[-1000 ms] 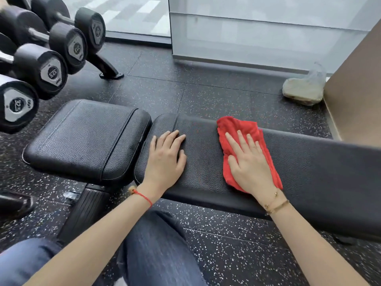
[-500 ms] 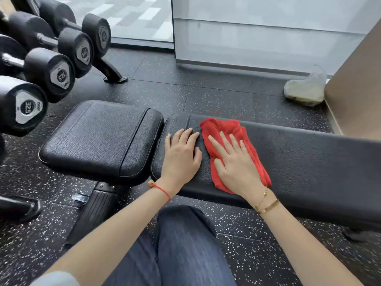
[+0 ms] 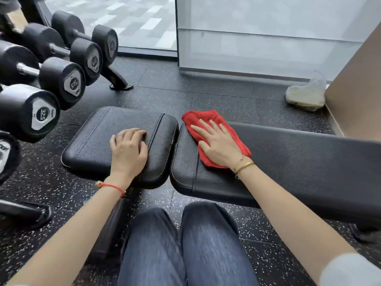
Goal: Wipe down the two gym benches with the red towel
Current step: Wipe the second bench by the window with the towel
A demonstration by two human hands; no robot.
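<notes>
dumbbell rack [image 3: 51, 75] far left, black heads facing camera, one marked 32.5; rack foot on the speckled black floor [image 3: 165, 89]; left hand [image 3: 128, 150] rests palm-down on the bench seat pad [image 3: 99, 141], fingers curled at the pad's right seam, grasping nothing; red string bracelet on that wrist; narrow gap between seat pad and the long back pad [image 3: 299, 162]; red towel [image 3: 208, 129] lies on the near-left end of the back pad, its far corner at the pad's back edge beside the gap; right hand [image 3: 218, 144] pressed flat on the towel, fingers spread, not gripping; gold bracelets on that wrist; plastic bag [image 3: 307, 93] on floor at far right, against the beige wall; knees in blue jeans below the bench
</notes>
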